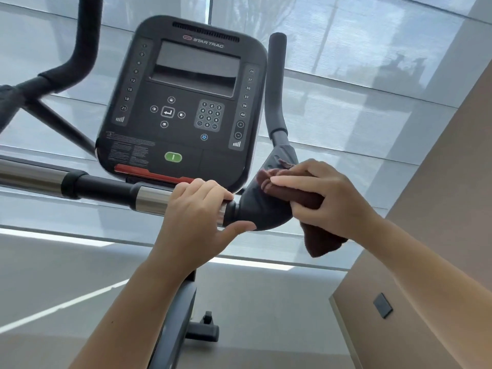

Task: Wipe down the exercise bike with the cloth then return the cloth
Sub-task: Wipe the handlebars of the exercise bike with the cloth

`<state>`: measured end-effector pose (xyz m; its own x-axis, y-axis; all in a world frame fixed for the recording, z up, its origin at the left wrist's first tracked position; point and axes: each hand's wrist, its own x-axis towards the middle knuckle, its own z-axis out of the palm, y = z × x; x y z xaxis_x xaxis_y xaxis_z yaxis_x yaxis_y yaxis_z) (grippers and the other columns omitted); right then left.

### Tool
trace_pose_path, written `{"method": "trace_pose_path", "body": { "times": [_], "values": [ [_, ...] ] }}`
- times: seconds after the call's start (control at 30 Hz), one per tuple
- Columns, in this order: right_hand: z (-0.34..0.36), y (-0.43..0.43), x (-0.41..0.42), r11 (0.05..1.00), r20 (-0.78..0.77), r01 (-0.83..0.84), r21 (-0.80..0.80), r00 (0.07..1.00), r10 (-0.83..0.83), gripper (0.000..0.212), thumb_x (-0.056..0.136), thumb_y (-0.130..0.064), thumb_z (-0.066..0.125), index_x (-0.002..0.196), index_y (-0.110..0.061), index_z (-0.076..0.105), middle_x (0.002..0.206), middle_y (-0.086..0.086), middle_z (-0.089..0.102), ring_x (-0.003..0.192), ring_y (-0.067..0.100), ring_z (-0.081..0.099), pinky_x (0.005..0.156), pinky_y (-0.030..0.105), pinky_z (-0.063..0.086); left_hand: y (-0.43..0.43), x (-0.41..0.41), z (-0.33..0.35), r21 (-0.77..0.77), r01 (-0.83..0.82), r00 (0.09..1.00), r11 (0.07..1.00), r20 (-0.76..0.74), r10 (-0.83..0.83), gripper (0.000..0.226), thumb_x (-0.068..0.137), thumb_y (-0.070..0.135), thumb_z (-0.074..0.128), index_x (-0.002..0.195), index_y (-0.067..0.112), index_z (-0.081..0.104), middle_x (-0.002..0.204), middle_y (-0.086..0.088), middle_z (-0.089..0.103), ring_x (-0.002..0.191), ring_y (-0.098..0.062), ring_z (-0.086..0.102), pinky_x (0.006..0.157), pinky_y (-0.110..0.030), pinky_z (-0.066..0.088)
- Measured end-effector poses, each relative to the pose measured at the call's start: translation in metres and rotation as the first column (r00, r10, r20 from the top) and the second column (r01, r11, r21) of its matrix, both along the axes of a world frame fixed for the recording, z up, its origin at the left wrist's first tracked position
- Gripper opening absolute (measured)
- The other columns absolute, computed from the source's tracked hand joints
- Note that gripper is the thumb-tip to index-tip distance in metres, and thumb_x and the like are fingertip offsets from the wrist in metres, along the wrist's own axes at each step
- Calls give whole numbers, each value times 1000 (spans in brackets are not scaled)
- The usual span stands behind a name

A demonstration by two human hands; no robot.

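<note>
Your left hand (195, 219) has its fingers (213, 190) curled over the silver handlebar (149, 199) of the exercise bike (183, 102). Your right hand (330, 198) squeezes the brown cloth (323, 245) against the bike's dark bend, just to the right.

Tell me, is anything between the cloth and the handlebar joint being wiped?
Nothing visible. The right hand presses the brown cloth straight onto the dark handlebar joint. The left hand holds the chrome bar beside it, clear of the cloth.
</note>
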<state>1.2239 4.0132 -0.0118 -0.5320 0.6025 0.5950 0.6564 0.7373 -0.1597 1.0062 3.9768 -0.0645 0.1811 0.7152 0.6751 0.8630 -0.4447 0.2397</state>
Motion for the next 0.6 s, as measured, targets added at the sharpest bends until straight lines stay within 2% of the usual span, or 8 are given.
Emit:
{"method": "trace_pose_path", "body": {
  "times": [0.13, 0.23, 0.33, 0.4, 0.5, 0.6],
  "values": [
    [20, 49, -2, 989, -205, 95, -110, 972, -116, 45, 75, -4, 60, 114, -28, 63, 106, -1, 58, 105, 16, 53, 98, 29, 39, 4, 4, 10, -47, 17, 998, 999, -59, -20, 61, 72, 66, 43, 80, 8, 60, 76, -4, 62, 75, -26, 56, 74, -34, 38],
    [13, 53, 4, 986, -200, 38, -164, 977, -71, 44, 74, -4, 59, 110, -29, 64, 108, 0, 57, 108, 13, 52, 98, 22, 37, 9, 11, 18, -76, 107, 994, 991, -29, -110, 61, 74, 63, 45, 103, 11, 59, 90, 0, 64, 86, -20, 57, 80, -26, 35],
    [2, 39, 18, 991, -142, -32, -130, 990, 14, 45, 68, -12, 57, 108, -31, 66, 107, -2, 57, 106, 14, 53, 94, 24, 40, 20, 18, 27, -122, 199, 980, 972, 45, -195, 63, 79, 51, 59, 128, 14, 46, 110, 3, 59, 101, -12, 52, 86, -21, 34],
    [1, 35, 26, 988, -106, -101, -117, 990, 89, 46, 66, -11, 58, 107, -30, 66, 107, -2, 57, 104, 12, 54, 91, 22, 41, 31, 20, 32, -158, 239, 971, 958, 47, -234, 60, 79, 44, 61, 130, 17, 44, 117, 6, 54, 105, -8, 50, 89, -21, 37],
    [12, 48, 35, 977, -58, -190, -98, 981, 185, 47, 67, -8, 60, 108, -29, 66, 106, -2, 59, 100, 6, 55, 87, 16, 42, 47, 22, 41, -214, 263, 963, 941, 2, -269, 56, 78, 44, 61, 127, 20, 47, 115, 14, 48, 102, -5, 49, 90, -20, 38],
    [22, 77, 36, 980, -178, -193, -42, 967, 183, 49, 68, -9, 58, 113, -28, 62, 107, -4, 60, 100, 4, 55, 88, 17, 42, 67, 24, 49, -271, 292, 955, 917, 27, -296, 57, 76, 45, 63, 125, 23, 48, 114, 17, 49, 102, 4, 48, 88, -10, 37]
  ]
}}
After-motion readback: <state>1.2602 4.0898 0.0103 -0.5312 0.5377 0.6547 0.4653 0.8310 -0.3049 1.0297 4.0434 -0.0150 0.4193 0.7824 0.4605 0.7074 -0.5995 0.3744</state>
